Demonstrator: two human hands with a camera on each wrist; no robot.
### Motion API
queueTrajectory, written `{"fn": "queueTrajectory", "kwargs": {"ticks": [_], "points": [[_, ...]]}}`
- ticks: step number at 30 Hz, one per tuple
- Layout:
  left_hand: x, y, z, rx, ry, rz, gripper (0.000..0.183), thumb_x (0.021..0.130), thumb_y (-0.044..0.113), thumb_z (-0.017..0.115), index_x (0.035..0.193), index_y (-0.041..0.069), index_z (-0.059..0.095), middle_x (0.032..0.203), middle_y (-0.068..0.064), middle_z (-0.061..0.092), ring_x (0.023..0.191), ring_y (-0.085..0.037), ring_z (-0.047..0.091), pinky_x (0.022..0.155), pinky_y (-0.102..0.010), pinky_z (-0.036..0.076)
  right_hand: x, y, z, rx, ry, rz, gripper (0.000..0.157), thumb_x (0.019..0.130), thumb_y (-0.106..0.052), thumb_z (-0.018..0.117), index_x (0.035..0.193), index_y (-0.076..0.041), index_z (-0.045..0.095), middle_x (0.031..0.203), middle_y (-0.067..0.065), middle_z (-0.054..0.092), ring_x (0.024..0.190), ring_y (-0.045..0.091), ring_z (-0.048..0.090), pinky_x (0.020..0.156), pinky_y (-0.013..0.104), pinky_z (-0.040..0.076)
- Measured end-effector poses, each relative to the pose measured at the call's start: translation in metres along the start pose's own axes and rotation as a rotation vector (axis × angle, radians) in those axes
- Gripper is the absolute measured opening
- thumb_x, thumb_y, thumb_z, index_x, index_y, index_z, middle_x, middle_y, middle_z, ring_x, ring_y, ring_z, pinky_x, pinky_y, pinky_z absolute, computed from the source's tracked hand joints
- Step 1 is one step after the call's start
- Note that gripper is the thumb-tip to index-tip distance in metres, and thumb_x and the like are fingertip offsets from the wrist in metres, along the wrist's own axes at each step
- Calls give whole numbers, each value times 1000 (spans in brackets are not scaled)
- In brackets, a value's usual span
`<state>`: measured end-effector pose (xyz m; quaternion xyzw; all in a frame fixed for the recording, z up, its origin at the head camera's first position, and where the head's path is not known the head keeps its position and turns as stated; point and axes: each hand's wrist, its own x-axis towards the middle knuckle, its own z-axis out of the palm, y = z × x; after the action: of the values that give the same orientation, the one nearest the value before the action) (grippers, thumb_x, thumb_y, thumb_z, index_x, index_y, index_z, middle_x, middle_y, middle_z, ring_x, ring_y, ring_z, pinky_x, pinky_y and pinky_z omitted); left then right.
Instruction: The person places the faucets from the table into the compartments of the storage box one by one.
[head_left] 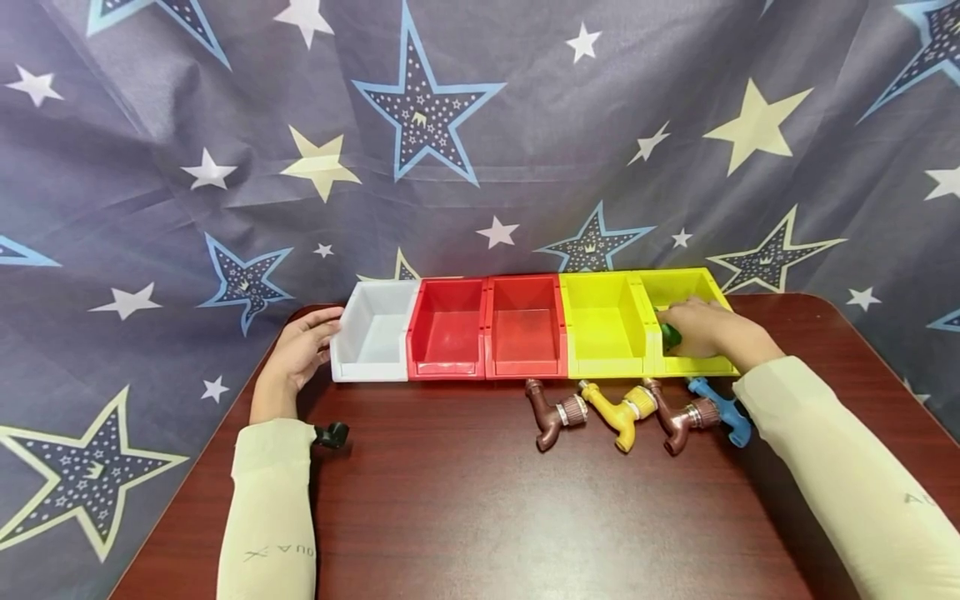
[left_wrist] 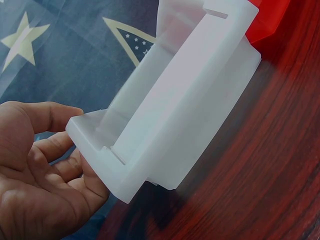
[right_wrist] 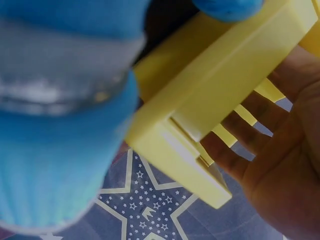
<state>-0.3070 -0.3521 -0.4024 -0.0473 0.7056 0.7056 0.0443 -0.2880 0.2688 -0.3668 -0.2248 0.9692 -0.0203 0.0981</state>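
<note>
At the left end of a row of bins, my left hand [head_left: 303, 346] holds the side of the white bin [head_left: 352, 372]. In the left wrist view its fingers [left_wrist: 52, 116] meet the corner of the rim. My right hand [head_left: 697, 327] reaches into the rightmost yellow bin [head_left: 697, 367]. A green tap [head_left: 670, 336], mostly hidden, is in its fingers against the bin's left wall. The right wrist view shows part of that hand [right_wrist: 290, 150] behind the yellow rim, with the blue tap [right_wrist: 60, 160] large in the foreground.
Two red bins [head_left: 450, 370] [head_left: 527, 368] and another yellow bin [head_left: 606, 367] fill the row between. In front lie a brown tap [head_left: 551, 417], a yellow tap [head_left: 618, 414], and a second brown tap [head_left: 678, 419] on the dark wooden table [head_left: 450, 500]. Behind hangs a star-patterned cloth [head_left: 465, 225].
</note>
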Motion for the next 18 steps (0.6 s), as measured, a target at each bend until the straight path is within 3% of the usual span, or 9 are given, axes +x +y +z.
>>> {"fn": "queueTrajectory", "kwargs": {"ticks": [9,18], "points": [[-1,0,1,-6,-4,-8,51,105,11,58,151,-2,41,113,1,64,97,-12,63,76,-26,54,-10,0,-3,-7,49,-89,43,87,-15,82,124,0,68,118,21,68,113,48,59,100,65,42],[-10,13,7,-6,-12,-23,53,104,8,58,152,-5,38,113,-1,64,96,-14,64,78,-28,54,-34,-9,-13,-4,103,-90,35,92,-13,77,125,-6,69,127,19,65,123,51,52,98,68,41]]}}
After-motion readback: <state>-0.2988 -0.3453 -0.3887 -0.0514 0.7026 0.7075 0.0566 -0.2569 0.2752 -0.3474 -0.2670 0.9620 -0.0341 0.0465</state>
